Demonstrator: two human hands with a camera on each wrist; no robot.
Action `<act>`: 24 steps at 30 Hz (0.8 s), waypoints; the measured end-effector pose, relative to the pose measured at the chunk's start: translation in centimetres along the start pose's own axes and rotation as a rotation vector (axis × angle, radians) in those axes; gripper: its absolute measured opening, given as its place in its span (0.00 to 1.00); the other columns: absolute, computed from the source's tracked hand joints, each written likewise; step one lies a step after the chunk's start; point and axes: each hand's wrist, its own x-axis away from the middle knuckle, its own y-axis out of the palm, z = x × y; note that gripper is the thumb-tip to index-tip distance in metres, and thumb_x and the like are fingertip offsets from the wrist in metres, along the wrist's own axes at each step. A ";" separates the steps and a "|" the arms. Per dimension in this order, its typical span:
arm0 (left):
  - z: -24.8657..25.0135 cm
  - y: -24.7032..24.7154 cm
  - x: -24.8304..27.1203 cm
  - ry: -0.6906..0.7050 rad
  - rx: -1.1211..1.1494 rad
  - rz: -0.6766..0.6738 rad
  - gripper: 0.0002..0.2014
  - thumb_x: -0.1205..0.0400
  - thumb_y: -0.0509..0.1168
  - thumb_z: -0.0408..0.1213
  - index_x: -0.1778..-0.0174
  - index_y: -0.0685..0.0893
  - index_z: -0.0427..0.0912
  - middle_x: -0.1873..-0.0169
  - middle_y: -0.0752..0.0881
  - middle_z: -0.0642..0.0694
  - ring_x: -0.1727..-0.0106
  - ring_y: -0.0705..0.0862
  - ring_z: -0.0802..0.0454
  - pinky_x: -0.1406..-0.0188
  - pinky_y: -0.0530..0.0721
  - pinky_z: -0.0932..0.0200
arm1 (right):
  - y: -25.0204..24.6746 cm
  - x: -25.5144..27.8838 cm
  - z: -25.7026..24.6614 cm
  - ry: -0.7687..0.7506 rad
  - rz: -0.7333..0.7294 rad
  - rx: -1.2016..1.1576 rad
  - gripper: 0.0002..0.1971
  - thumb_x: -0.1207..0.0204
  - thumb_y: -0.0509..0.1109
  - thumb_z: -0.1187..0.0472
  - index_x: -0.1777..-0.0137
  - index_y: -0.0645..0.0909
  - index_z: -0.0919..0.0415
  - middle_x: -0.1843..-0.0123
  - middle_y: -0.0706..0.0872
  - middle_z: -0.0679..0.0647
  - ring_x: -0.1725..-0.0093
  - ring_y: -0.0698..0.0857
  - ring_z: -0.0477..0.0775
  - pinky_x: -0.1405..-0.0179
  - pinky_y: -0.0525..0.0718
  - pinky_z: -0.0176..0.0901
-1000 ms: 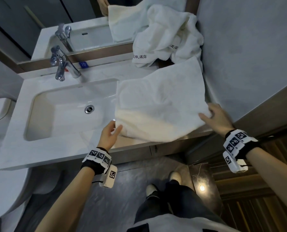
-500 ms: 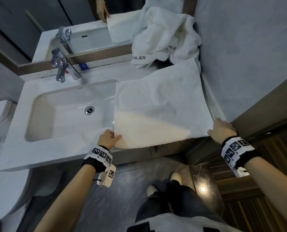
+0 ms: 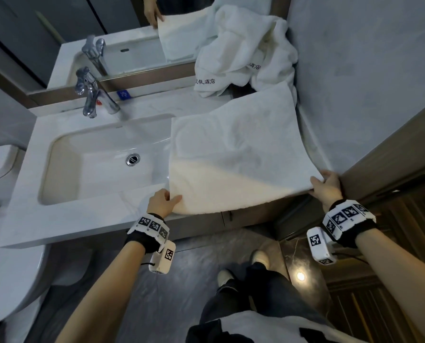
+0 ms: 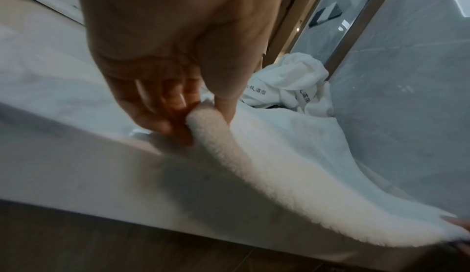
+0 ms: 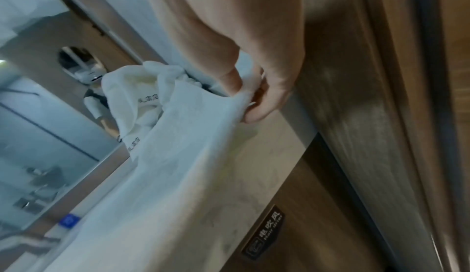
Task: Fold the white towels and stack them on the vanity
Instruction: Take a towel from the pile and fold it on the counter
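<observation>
Both hands pinching near corners of flat white terry towel [image 3: 233,154] on pale marble counter [image 3: 65,219]: left hand [image 3: 160,203], right hand [image 3: 326,188].

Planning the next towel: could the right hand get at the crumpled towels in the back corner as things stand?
Probably not yet. The right hand pinches the flat towel's near corner, which lies between it and the crumpled towels. Once it lets go, nothing else blocks the way.

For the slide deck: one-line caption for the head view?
Both hands, left hand and right hand, pinch the near corners of a white towel spread on the vanity beside the sink.
</observation>
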 end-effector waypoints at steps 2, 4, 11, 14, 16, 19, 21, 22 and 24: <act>-0.4 -0.2 0.6 -0.009 0.328 -0.008 0.15 0.20 0.68 0.39 0.50 0.66 0.41 0.55 0.80 0.40 0.53 0.79 0.43 0.54 0.80 0.47 | -0.3 0.2 -0.3 -0.112 0.030 0.070 0.18 0.22 0.60 0.72 0.34 0.70 0.60 0.32 0.77 0.66 0.39 0.80 0.63 0.37 0.82 0.58; -0.9 -0.6 1.3 0.072 0.516 -0.031 0.14 0.17 0.63 0.35 0.44 0.63 0.48 0.51 0.81 0.36 0.54 0.79 0.43 0.57 0.80 0.48 | -0.6 0.5 -0.6 -0.175 0.000 0.196 0.13 0.22 0.57 0.73 0.44 0.76 0.59 0.34 0.78 0.63 0.45 0.80 0.59 0.47 0.79 0.50; -1.9 -2.1 2.7 0.280 0.448 -0.155 0.27 0.30 0.52 0.11 0.48 0.84 0.43 0.44 0.82 0.42 0.42 0.79 0.48 0.51 0.81 0.64 | -2.8 1.4 -1.2 -0.265 -0.176 0.489 0.23 0.29 0.55 0.83 0.40 0.80 0.65 0.34 0.81 0.66 0.31 0.76 0.64 0.37 0.72 0.42; -2.0 -2.7 2.4 0.393 0.336 -0.123 0.25 0.31 0.64 0.11 0.45 0.84 0.42 0.44 0.83 0.44 0.42 0.80 0.49 0.42 0.80 0.58 | -3.0 2.0 -1.8 -0.423 -0.148 0.541 0.14 0.28 0.67 0.77 0.43 0.81 0.68 0.41 0.84 0.66 0.38 0.81 0.65 0.40 0.75 0.45; -1.8 -2.9 1.8 0.408 0.301 -0.025 0.19 0.31 0.71 0.17 0.49 0.85 0.43 0.48 0.82 0.44 0.45 0.79 0.48 0.43 0.78 0.58 | -2.8 2.0 -2.4 -0.500 -0.122 0.530 0.10 0.26 0.70 0.72 0.46 0.83 0.68 0.45 0.85 0.67 0.43 0.82 0.66 0.46 0.76 0.45; -1.1 -3.3 0.5 0.484 0.204 0.192 0.13 0.25 0.69 0.22 0.45 0.85 0.36 0.47 0.76 0.44 0.41 0.72 0.48 0.38 0.69 0.61 | -2.3 1.5 -4.0 -0.589 -0.037 0.558 0.11 0.27 0.74 0.66 0.46 0.84 0.67 0.39 0.76 0.68 0.38 0.76 0.67 0.41 0.74 0.48; -0.2 -3.6 -0.1 0.527 0.283 0.231 0.10 0.19 0.64 0.25 0.43 0.81 0.34 0.46 0.77 0.46 0.42 0.75 0.54 0.40 0.70 0.70 | -1.8 0.8 -5.4 -0.618 -0.048 0.533 0.12 0.26 0.73 0.64 0.44 0.82 0.66 0.36 0.76 0.65 0.36 0.75 0.64 0.38 0.73 0.51; 0.4 -3.7 -0.5 0.510 0.360 0.223 0.08 0.17 0.61 0.27 0.43 0.79 0.36 0.48 0.79 0.48 0.47 0.78 0.57 0.45 0.72 0.77 | -1.4 0.5 -6.0 -0.607 -0.065 0.498 0.12 0.25 0.72 0.62 0.43 0.80 0.64 0.39 0.79 0.63 0.40 0.77 0.61 0.42 0.75 0.50; 1.7 -3.9 -1.7 0.447 0.469 0.230 0.05 0.14 0.56 0.29 0.45 0.75 0.39 0.55 0.80 0.52 0.54 0.79 0.64 0.54 0.73 0.84 | -0.6 -0.1 -7.4 -0.567 -0.041 0.434 0.11 0.22 0.69 0.56 0.44 0.77 0.58 0.48 0.82 0.57 0.51 0.79 0.56 0.55 0.74 0.42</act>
